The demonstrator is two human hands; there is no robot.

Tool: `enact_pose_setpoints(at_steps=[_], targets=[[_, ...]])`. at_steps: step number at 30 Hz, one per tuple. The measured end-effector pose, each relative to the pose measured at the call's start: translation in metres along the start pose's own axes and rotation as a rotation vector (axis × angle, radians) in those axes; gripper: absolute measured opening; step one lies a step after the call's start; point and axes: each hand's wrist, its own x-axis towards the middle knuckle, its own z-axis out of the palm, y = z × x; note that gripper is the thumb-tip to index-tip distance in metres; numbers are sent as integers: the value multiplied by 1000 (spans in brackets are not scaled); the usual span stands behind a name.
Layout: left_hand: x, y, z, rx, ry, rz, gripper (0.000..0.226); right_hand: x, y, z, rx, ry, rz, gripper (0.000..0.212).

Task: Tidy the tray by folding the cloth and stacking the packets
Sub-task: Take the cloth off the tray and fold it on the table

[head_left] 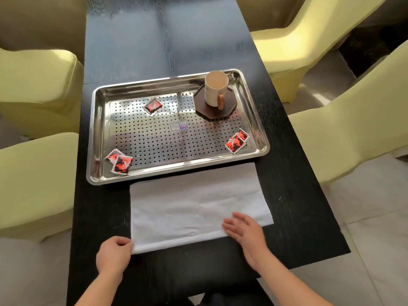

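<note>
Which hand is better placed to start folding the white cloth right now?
Left, probably. The left hand curls its fingers round the near left corner of the cloth, ready to lift it over. The right hand lies open over the near edge, short of the right corner, gripping nothing.

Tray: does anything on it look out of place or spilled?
Yes: the packets lie scattered, two overlapping at the near left corner, two at the near right, one alone farther back. The mug stands upright on its coaster; no spill shows.

Left grip (113,255) curls in a pinch, right grip (245,231) lies flat with fingers loosely straight.
</note>
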Motion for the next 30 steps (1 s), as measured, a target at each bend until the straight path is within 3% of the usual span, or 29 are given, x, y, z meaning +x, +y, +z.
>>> enact_pose_setpoints(at_steps=[5,11,16,21,26,30], targets=[[-11,4,-5,-82,-90,-55,38,10,-29,-62,122,224,-82,31],[-21,8,7,-27,-128,-84,60,12,-43,-66,101,241,-127,32],[-30,19,0,-313,-181,-174,22,6,-45,-46,93,185,-128,22],[-39,22,-7,-531,-278,-153,4,-2,-33,-23,4,57,-102,18],[-51,24,-8,-556,-242,-35,10,-5,-13,-3,-90,-49,-87,19],[-62,26,-10,-512,-169,111,19,-2,-5,1,-99,-34,-73,19]])
